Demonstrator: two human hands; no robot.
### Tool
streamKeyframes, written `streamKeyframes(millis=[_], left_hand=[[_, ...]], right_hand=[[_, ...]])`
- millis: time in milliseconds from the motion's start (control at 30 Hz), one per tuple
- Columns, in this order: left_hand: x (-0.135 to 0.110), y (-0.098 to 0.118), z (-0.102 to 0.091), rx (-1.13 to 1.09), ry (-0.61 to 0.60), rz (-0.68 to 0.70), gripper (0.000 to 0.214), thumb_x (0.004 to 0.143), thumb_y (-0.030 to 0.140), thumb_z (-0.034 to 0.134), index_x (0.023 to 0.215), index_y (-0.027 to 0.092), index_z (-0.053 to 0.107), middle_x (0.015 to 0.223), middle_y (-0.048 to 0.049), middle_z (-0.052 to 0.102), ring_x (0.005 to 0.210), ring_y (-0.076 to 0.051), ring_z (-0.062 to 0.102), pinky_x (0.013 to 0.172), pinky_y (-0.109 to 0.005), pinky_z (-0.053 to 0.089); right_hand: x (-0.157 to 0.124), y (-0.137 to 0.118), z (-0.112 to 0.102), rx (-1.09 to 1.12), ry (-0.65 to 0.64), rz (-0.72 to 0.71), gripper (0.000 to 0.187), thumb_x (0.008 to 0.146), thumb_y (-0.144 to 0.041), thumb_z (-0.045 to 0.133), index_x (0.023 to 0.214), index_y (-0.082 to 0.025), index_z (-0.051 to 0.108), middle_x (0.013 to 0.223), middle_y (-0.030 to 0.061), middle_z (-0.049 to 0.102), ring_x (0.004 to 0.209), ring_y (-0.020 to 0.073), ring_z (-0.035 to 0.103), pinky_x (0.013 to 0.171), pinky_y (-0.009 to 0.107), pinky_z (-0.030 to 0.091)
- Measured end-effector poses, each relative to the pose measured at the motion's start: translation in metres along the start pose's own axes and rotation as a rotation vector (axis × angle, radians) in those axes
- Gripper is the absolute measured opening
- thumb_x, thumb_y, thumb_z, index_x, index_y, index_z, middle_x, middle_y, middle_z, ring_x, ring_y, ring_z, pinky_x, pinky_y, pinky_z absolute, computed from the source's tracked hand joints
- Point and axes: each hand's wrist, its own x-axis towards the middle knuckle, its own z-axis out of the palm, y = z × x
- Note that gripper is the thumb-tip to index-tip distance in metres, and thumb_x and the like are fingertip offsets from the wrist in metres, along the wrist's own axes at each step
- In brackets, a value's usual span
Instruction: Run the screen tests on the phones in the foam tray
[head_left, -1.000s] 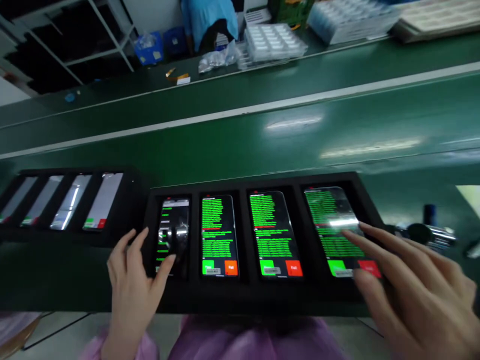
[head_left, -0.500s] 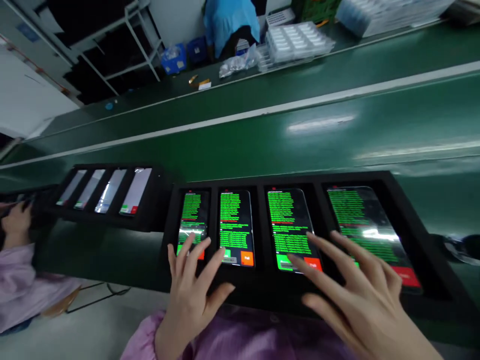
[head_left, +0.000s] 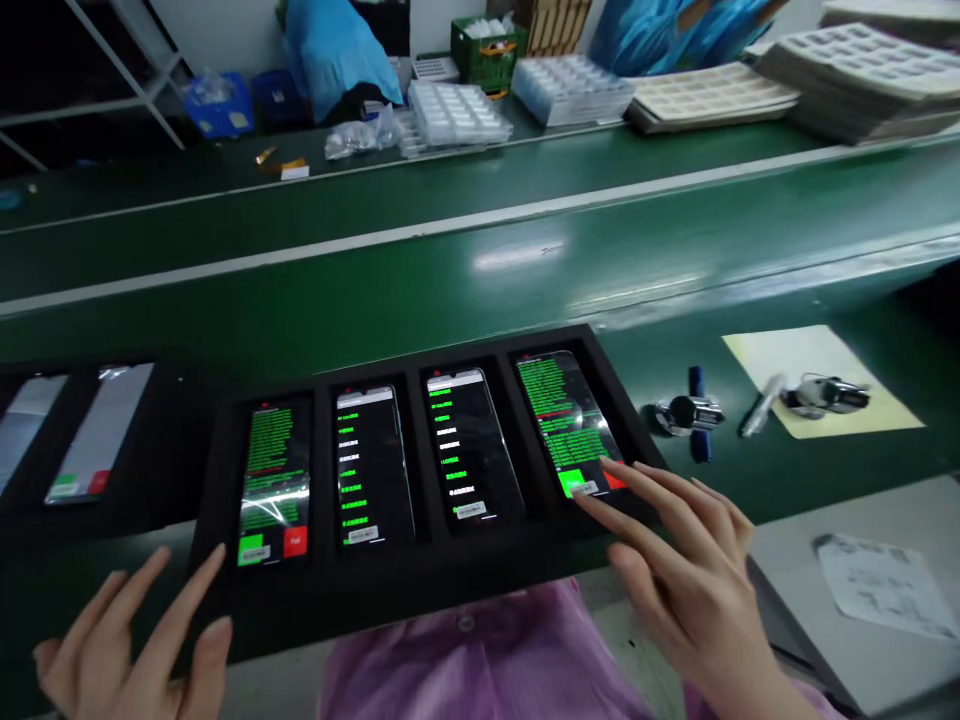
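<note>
A black tray [head_left: 420, 585] in front of me holds several phones side by side. The leftmost phone [head_left: 274, 485] and the rightmost phone [head_left: 566, 425] show green text with a green and a red button. The two middle phones [head_left: 371, 465] show a dark menu list. My right hand [head_left: 675, 560] is open, fingers spread, with a fingertip at the green button of the rightmost phone. My left hand [head_left: 135, 650] is open at the tray's lower left corner, holding nothing.
A second black tray [head_left: 150, 440] with more phones lies to the left. A yellow sheet [head_left: 817, 375] with small metal parts and a pen lies to the right on the green conveyor [head_left: 525, 270]. Stacked trays and a person in blue are beyond it.
The two middle phones changed from green text to a dark menu. My left hand drew back off the screens to the tray's lower left corner. My right hand moved to the rightmost phone.
</note>
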Motion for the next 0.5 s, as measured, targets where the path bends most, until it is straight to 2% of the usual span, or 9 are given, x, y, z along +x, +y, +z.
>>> streamKeyframes(millis=[67,100,200,267,333,500], left_hand=[[0.003,0.017,-0.001,0.098,0.048,0.113,0.060,0.096,0.048,0.058,0.156,0.050,0.052,0.159,-0.0020,0.056,0.146,-0.045,0.052,0.127,-0.075,0.027],[0.004,0.029,-0.001,0.131,0.025,0.147,0.063,0.097,0.046,0.057,0.160,0.047,0.047,0.157,-0.0063,0.057,0.143,-0.044,0.054,0.125,-0.076,0.030],[0.006,0.072,0.008,0.176,-0.204,0.130,0.067,0.101,0.046,0.054,0.166,0.042,0.037,0.154,-0.0160,0.051,0.148,-0.047,0.046,0.120,-0.083,0.032],[0.011,0.097,0.020,0.234,-0.336,0.092,0.058,0.104,0.047,0.050,0.162,0.044,0.044,0.151,-0.0172,0.047,0.151,-0.050,0.037,0.112,-0.091,0.032],[0.024,0.113,0.033,0.299,-0.417,0.061,0.050,0.106,0.050,0.048,0.155,0.046,0.054,0.150,-0.0170,0.044,0.153,-0.054,0.031,0.104,-0.098,0.030],[0.073,0.126,0.061,0.310,-0.461,-0.025,0.048,0.106,0.057,0.047,0.152,0.048,0.058,0.150,-0.0162,0.040,0.156,-0.057,0.024,0.102,-0.101,0.025]], right_hand=[[0.002,-0.013,-0.001,0.002,-0.028,0.019,0.035,0.113,-0.034,0.042,0.141,-0.028,0.063,0.146,0.0144,0.061,0.130,0.0354,0.057,0.102,0.058,0.040],[0.003,-0.020,0.000,-0.016,-0.064,0.034,0.040,0.114,-0.040,0.041,0.147,-0.030,0.060,0.149,0.0155,0.058,0.133,0.0380,0.055,0.101,0.060,0.041],[0.006,-0.038,0.009,-0.116,-0.163,0.068,0.051,0.112,-0.058,0.037,0.154,-0.039,0.058,0.153,0.0187,0.053,0.141,0.0498,0.047,0.096,0.070,0.046],[0.012,-0.042,0.021,-0.166,-0.193,0.064,0.052,0.110,-0.064,0.038,0.151,-0.042,0.062,0.151,0.0209,0.053,0.144,0.0564,0.043,0.093,0.078,0.047],[0.024,-0.041,0.035,-0.189,-0.206,0.073,0.051,0.107,-0.066,0.045,0.148,-0.044,0.065,0.151,0.0221,0.052,0.146,0.0596,0.040,0.093,0.083,0.046],[0.063,-0.031,0.066,-0.160,-0.226,0.159,0.048,0.103,-0.068,0.057,0.144,-0.045,0.068,0.153,0.0203,0.051,0.150,0.0581,0.037,0.100,0.087,0.041]])
